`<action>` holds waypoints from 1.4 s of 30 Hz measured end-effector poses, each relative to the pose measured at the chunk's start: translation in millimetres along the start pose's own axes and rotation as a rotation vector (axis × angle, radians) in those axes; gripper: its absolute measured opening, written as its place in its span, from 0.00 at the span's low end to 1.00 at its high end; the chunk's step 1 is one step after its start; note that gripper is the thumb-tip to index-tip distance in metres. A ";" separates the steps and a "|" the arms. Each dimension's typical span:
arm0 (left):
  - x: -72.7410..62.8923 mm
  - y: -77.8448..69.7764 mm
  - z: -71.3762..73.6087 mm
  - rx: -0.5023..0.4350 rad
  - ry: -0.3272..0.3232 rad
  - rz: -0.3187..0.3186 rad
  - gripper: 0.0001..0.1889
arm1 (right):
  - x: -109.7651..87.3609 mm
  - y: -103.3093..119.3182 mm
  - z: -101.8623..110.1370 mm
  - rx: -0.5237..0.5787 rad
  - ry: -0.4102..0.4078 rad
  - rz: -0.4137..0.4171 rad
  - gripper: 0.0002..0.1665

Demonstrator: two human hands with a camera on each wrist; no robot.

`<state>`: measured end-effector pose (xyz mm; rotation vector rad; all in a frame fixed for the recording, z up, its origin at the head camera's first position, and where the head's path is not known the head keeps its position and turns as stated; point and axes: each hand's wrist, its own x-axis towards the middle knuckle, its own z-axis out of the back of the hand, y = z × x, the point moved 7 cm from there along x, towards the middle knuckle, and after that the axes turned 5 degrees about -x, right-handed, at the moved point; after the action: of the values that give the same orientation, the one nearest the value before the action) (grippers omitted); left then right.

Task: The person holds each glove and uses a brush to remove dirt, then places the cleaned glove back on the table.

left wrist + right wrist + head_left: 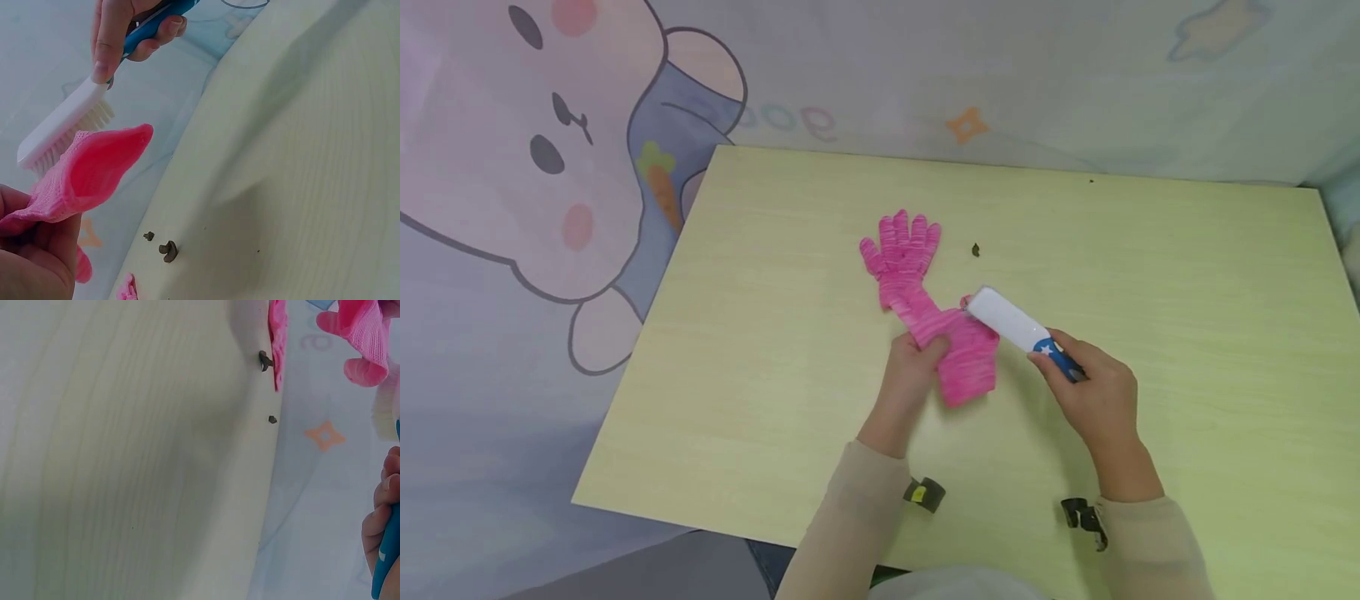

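Note:
My left hand [910, 379] grips a pink knitted glove [968, 371] above the table, thumb on top of the fabric. In the left wrist view its cuff gapes and points away from the hand. My right hand [1097, 392] holds a brush [1006, 320] with a white head and blue handle. The brush's pale bristles [97, 119] face down, right at the upper side of the glove. Behind my left hand, a second pink glove [904, 258] lies flat on the table with its fingers spread toward the back edge. The right wrist view cuts off most of the brush.
A dark crumb-like bit [975, 249] lies on the pale wooden table [1187, 292] beyond the brush, with a smaller dark bit [149, 235] near it. Dark straps sit by both sleeves. Behind the table's back edge hangs a printed cloth [880, 75] with a cartoon animal.

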<state>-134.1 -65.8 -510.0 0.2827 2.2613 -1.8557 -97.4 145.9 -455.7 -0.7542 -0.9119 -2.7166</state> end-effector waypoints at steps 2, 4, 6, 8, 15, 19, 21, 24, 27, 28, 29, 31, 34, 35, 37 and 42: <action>-0.3 -0.8 1.9 0.002 -0.019 0.005 0.06 | 0.1 -5.0 1.3 -0.012 0.019 -0.058 0.23; -0.7 -2.3 4.0 0.009 -0.039 0.008 0.04 | -0.3 -14.4 3.0 -0.002 0.043 -0.172 0.22; -1.2 -4.3 5.8 0.008 -0.055 0.007 0.04 | -1.3 -23.2 5.0 0.029 0.068 -0.301 0.21; -1.1 -4.4 5.8 -0.021 -0.055 0.007 0.05 | -3.0 -29.2 5.2 0.083 0.092 -0.414 0.20; -2.6 8.9 -5.0 -0.046 0.015 0.103 0.11 | -2.4 -11.3 -5.0 0.214 0.175 -0.320 0.18; -3.2 6.6 -4.9 0.002 -0.015 0.084 0.17 | -2.0 5.0 -5.8 0.202 0.159 -0.081 0.19; -3.5 3.6 -4.1 0.016 -0.026 0.070 0.19 | -1.4 8.8 -5.9 0.147 0.144 -0.001 0.19; -3.4 1.1 -3.3 0.022 -0.021 0.066 0.17 | 0.6 7.6 -5.3 0.045 0.118 0.003 0.20; -3.3 0.4 -0.8 0.050 -0.030 0.083 0.14 | 2.8 2.2 -4.0 -0.008 0.114 -0.073 0.20; -3.0 0.4 -0.2 0.054 -0.031 0.085 0.14 | 3.2 -0.2 -3.1 -0.023 0.117 -0.102 0.20; -2.9 0.1 0.3 0.064 -0.036 0.086 0.13 | 3.7 -3.1 -1.9 -0.030 0.122 -0.138 0.20; -2.9 0.3 2.1 0.079 -0.049 0.095 0.13 | 3.5 -10.1 1.2 -0.014 0.131 -0.226 0.20; -2.7 0.5 3.4 0.071 -0.056 0.095 0.13 | 1.6 -16.6 5.2 0.057 0.140 -0.302 0.19; -2.8 0.3 3.5 0.062 -0.058 0.090 0.14 | 1.3 -15.8 5.4 0.094 0.144 -0.289 0.18; -2.1 1.1 3.1 0.033 -0.059 0.079 0.15 | 1.2 -8.6 3.2 0.132 0.165 -0.195 0.19; -2.3 3.4 -1.8 -0.014 -0.033 0.075 0.17 | 0.5 7.9 -1.9 0.049 0.139 0.047 0.21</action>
<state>-131.0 -63.4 -512.3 0.3274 2.2102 -1.7932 -96.1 138.5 -452.7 -0.5626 -0.9145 -2.6567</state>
